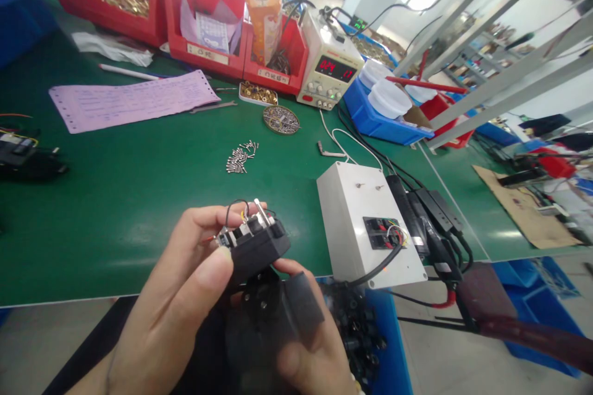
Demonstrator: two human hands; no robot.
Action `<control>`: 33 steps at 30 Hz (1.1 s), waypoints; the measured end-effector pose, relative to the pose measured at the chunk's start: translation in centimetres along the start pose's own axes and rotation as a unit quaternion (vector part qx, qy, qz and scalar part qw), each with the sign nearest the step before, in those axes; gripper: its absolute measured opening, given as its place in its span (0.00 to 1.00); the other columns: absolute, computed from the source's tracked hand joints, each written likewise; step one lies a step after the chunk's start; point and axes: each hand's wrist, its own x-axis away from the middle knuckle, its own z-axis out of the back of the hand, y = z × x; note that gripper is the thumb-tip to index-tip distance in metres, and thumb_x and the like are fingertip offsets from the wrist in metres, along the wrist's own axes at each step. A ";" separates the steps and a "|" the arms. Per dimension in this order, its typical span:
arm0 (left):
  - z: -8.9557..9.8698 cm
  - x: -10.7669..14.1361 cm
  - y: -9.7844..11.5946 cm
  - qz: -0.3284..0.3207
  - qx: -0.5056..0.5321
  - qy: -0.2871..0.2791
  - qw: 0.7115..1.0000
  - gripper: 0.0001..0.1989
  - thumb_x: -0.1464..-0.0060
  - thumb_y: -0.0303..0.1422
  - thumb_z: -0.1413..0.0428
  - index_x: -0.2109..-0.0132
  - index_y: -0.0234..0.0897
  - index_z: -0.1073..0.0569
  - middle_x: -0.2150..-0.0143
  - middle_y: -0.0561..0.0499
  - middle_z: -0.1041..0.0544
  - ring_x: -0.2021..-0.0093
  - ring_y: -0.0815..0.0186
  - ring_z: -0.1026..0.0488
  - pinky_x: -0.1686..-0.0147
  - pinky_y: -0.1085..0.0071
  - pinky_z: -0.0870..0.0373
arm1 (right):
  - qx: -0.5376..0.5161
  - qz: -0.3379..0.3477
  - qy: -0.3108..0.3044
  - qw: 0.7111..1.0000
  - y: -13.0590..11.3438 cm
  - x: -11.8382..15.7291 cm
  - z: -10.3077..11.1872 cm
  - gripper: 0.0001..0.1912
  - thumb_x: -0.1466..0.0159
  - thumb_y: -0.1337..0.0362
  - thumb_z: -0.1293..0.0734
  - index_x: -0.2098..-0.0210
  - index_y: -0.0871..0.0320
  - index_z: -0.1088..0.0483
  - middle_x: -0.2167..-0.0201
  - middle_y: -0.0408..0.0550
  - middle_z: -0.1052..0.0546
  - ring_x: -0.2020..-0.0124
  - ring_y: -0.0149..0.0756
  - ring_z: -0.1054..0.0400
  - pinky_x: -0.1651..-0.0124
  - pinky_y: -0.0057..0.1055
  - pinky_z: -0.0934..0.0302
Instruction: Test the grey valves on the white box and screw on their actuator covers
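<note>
While another black assembly (28, 157) lies far to the left of the white box (347, 228), thin wires showing on its top, a pink written sheet (134, 99) rests less far left of the box and farther back. Your left hand (185, 284), also left of the box, grips the black device (259, 253), thumb on its near side and fingers behind. Loose screws (241, 157) form a small heap on the green bench (162, 185), left of the box and behind its level. Device: held just left of the box by the bench's near edge, tilted. Upper block dark black, its top exposing white and silver components; a thin black wire (227, 213) loops above, and a silver pin (262, 211) sticks up at a slant. Beneath, a black bracket (259, 293) carries small bright screw heads; the lower body (259, 333) is dark and blurred. Your right hand (319, 345), nearest the box, holds that lower body. Box: pale, two toggle switches (369, 186), black terminal panel (376, 231).
</note>
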 end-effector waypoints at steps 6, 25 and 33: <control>-0.7 1.6 -0.4 -0.073 0.145 -0.039 0.986 0.14 0.30 0.37 0.51 0.42 0.46 0.28 0.36 0.48 0.28 0.31 0.54 0.34 0.41 0.68 0.25 | -0.022 0.010 -0.002 1.000 0.3 -0.5 -0.2 0.33 0.48 0.62 0.16 0.45 0.50 0.27 0.52 0.46 0.20 0.53 0.39 0.23 0.49 0.29 0.32; -0.9 0.8 -0.3 -0.184 0.054 -0.033 0.981 0.13 0.31 0.33 0.48 0.42 0.46 0.29 0.36 0.56 0.26 0.33 0.63 0.31 0.36 0.71 0.30 | 0.006 0.072 0.036 0.997 0.3 -0.4 -1.2 0.27 0.46 0.54 0.16 0.52 0.51 0.25 0.59 0.47 0.20 0.65 0.35 0.25 0.61 0.27 0.28; -1.3 0.9 -0.4 -0.154 0.105 0.002 0.982 0.12 0.32 0.37 0.46 0.45 0.49 0.25 0.40 0.57 0.23 0.34 0.61 0.29 0.37 0.66 0.26 | 0.017 0.099 0.077 0.992 0.7 -0.5 -1.4 0.28 0.49 0.51 0.16 0.54 0.52 0.24 0.62 0.45 0.20 0.62 0.36 0.25 0.60 0.26 0.27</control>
